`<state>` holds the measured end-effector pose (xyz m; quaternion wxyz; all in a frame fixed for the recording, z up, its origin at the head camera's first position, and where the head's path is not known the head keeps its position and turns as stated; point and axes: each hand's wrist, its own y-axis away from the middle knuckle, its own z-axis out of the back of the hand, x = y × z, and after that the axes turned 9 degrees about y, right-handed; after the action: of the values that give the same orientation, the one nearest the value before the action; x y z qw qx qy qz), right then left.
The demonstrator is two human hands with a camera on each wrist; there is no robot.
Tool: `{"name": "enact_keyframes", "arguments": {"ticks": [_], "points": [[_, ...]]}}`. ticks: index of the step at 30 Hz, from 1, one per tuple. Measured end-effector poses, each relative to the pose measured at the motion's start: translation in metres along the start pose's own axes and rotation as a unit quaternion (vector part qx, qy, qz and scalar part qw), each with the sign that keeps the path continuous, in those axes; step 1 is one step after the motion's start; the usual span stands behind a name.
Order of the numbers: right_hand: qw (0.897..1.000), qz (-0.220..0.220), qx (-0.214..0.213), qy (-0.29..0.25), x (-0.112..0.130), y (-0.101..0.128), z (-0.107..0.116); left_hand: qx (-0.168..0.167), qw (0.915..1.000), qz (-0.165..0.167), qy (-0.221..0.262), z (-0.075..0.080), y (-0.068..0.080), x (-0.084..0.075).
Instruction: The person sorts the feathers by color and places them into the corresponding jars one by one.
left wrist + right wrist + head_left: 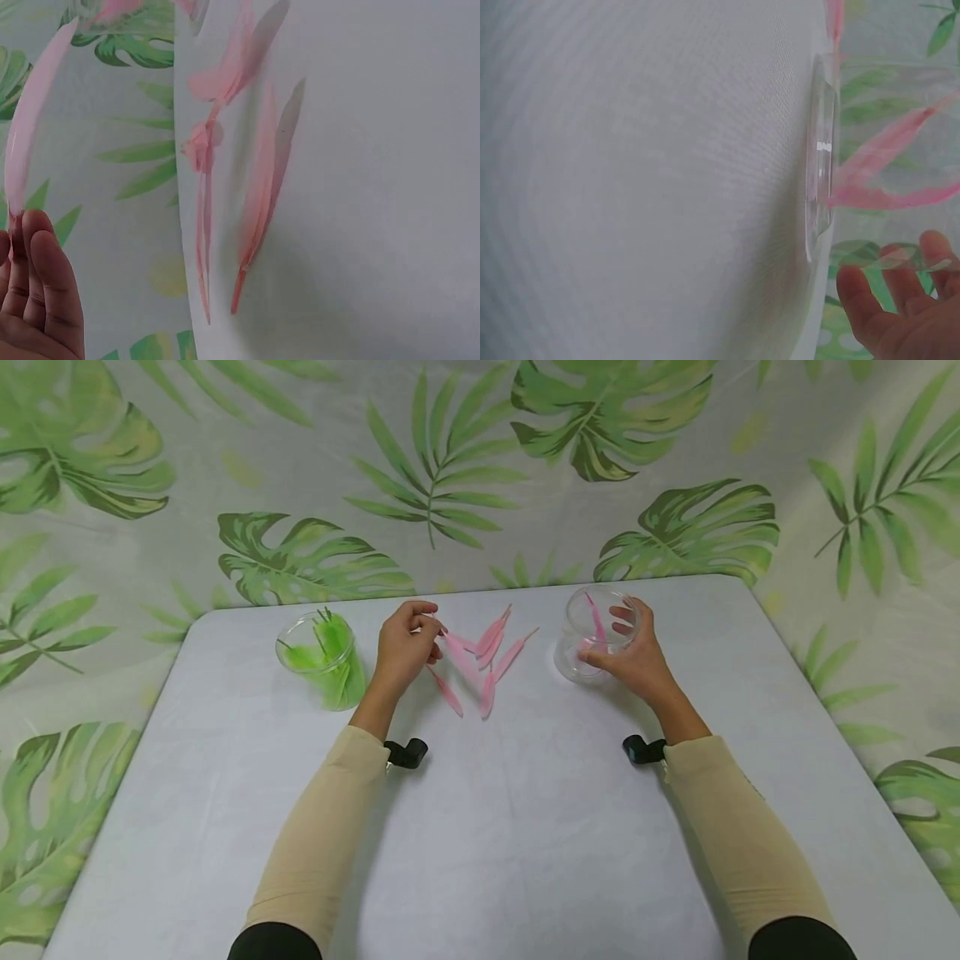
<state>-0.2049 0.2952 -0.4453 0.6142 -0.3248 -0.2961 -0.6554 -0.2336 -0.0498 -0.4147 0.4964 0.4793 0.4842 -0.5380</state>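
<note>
My left hand [407,643] pinches a pale pink feather [34,124] by its stem, between thumb and fingertips, its vane pointing away from the hand. Beneath and beside it, several pink feathers [512,655] lie scattered on the white table. On the right, my right hand [639,658] grips a clear jar [567,653] from its right side, thumb in front and fingers behind. The jar stands upright on the table. Inside it, pink feathers [889,150] lean against the wall, as the right wrist view shows.
A second clear cup [279,647] full of green feathers [341,668] stands on the table to the left of my left hand. The white table [517,827] ends at the back before a leaf-patterned cloth [472,560]. A small black camera sits on each wrist.
</note>
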Motion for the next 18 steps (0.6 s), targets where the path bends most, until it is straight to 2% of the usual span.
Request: {"name": "enact_keyframes", "arguments": {"ticks": [5,18], "points": [[1.0,0.003,0.0,0.002,0.0,0.0,0.0,0.011,0.9995,-0.006,0.03,0.003,0.007,-0.005],[1.0,0.004,0.003,-0.007,-0.001,0.0,0.001,0.014,0.9975,-0.035,0.06,0.005,0.017,-0.018]]}}
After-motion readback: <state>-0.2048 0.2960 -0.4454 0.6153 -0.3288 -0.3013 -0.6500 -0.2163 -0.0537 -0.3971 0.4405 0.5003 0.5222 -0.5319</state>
